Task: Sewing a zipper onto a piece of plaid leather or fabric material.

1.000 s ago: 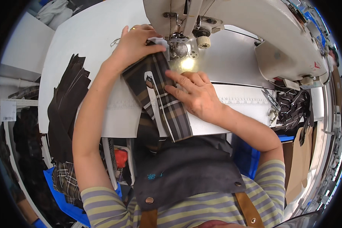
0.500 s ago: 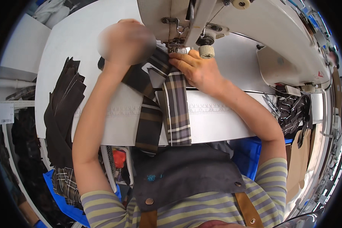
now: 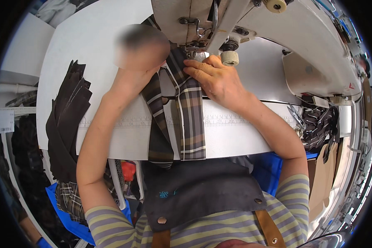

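Observation:
A plaid fabric strip (image 3: 192, 124) in brown, grey and white runs from under the needle area (image 3: 190, 53) of a sewing machine (image 3: 285, 33) down over the table's front edge. My right hand (image 3: 221, 82) is closed at the strip's right edge, fingertips together on the cloth just below the presser foot. Left of it, my left hand (image 3: 140, 58) is at a darker plaid strip (image 3: 159, 136), whose lower part is folded and hangs beside the first. A blur covers the left fingers, so their grip is hidden. More plaid cloth shows behind that hand.
Dark cut fabric pieces (image 3: 68, 111) lie stacked at the table's left. To the right are scissors (image 3: 295, 115) and a heap of dark bundled pieces (image 3: 320, 124). A ruler scale (image 3: 231, 122) crosses the table. Blue bins (image 3: 266, 171) stand below its front edge.
My left hand has turned and shifted slightly down, and the darker strip now lies straighter, with cloth showing behind the hand. The right hand has hardly moved.

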Demonstrator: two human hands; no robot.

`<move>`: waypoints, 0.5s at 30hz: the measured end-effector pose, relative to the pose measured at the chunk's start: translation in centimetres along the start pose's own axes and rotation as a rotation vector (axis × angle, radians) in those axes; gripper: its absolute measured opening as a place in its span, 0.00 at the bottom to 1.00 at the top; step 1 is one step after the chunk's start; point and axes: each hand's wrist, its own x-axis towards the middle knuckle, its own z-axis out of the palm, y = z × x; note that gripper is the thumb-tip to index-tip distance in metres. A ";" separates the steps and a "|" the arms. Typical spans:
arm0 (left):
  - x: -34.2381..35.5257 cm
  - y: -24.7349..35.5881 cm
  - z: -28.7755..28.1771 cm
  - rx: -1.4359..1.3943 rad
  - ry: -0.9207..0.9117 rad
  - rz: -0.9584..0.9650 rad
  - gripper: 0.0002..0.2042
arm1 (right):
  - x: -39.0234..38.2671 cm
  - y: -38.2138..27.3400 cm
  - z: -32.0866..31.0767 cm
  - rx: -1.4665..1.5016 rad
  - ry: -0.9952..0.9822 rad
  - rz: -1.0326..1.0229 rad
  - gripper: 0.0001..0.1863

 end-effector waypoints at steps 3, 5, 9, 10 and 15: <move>0.6 0.0 0.1 -0.081 -0.064 0.030 0.17 | -0.1 0.3 -0.2 0.007 0.072 -0.006 0.17; 1.1 0.2 0.4 -0.142 -0.063 0.075 0.16 | -0.3 0.6 -0.5 0.016 0.094 -0.016 0.14; 2.9 -0.6 1.8 -0.299 -0.040 0.168 0.13 | -1.3 0.9 -1.4 -0.129 0.058 -0.029 0.14; 3.4 -0.9 2.1 -0.326 -0.072 0.136 0.12 | -1.6 1.0 -1.6 -0.160 0.030 -0.008 0.14; 2.9 1.0 1.3 -0.343 0.343 0.028 0.10 | -2.4 0.8 -2.5 -0.121 -0.054 0.067 0.18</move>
